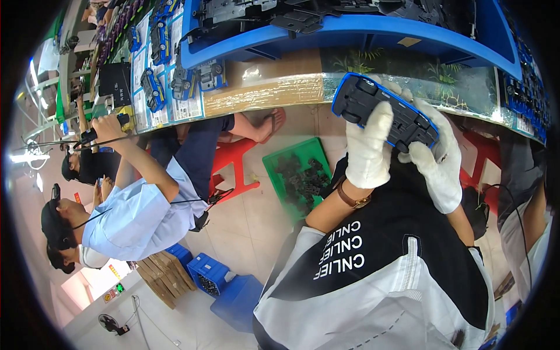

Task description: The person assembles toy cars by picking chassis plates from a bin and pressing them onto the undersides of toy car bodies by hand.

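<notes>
Both my hands wear white gloves and grip one blue toy car (402, 119), turned so its black underside faces up. My left hand (371, 146) wraps the near long side, its thumb lying across the black base. My right hand (434, 157) clasps the end at the right, thumb on the base's near corner and fingers along the far edge. Wheels show at the car's corners; its roof and the fingertips beneath are hidden. The car is held above the table's near edge.
A large blue bin (350, 32) of black chassis parts stands behind the car. Blue toy cars (153, 90) lie at the left of the table (262, 79). On the floor is a green tray (291, 153) of black parts. A co-worker (140, 216) sits at the left.
</notes>
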Action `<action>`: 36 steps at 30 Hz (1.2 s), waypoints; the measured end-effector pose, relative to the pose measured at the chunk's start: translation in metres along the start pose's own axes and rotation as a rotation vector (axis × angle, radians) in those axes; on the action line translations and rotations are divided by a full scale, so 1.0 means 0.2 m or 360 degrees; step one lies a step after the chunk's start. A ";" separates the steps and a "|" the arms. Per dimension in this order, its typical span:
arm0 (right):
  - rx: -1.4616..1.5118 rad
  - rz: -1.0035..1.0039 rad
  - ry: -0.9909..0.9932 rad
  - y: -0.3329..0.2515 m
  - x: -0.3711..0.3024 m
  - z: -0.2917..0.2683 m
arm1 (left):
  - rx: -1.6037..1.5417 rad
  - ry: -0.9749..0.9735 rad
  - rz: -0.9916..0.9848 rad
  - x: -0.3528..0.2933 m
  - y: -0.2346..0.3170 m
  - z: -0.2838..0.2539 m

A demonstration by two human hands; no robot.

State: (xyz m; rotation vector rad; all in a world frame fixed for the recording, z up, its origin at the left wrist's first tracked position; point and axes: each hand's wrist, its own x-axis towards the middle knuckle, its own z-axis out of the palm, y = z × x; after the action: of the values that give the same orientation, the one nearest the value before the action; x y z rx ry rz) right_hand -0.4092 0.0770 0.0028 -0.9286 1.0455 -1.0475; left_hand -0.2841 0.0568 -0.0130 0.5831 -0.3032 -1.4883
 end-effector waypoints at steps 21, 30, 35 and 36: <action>-0.0945 -0.0843 -0.0002 -0.02 0.04 0.02 | 0.0221 -0.0020 0.0089 -0.12 0.03 -0.06; -0.0314 -0.0521 0.0085 0.04 0.00 0.02 | 0.0080 0.0008 0.0081 -0.11 0.01 -0.05; -0.0235 0.0046 -0.0044 0.03 -0.02 -0.05 | 0.0152 -0.0013 0.0147 -0.10 0.01 -0.06; -0.0230 0.0046 -0.0040 0.03 -0.02 -0.05 | 0.0127 -0.0004 0.0127 -0.10 0.01 -0.05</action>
State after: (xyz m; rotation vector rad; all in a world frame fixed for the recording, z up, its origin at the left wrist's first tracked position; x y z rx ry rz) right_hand -0.4184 0.0808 -0.0039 -1.0376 1.1214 -0.9436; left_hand -0.2783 0.0781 -0.0171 0.6260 -0.3849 -1.4049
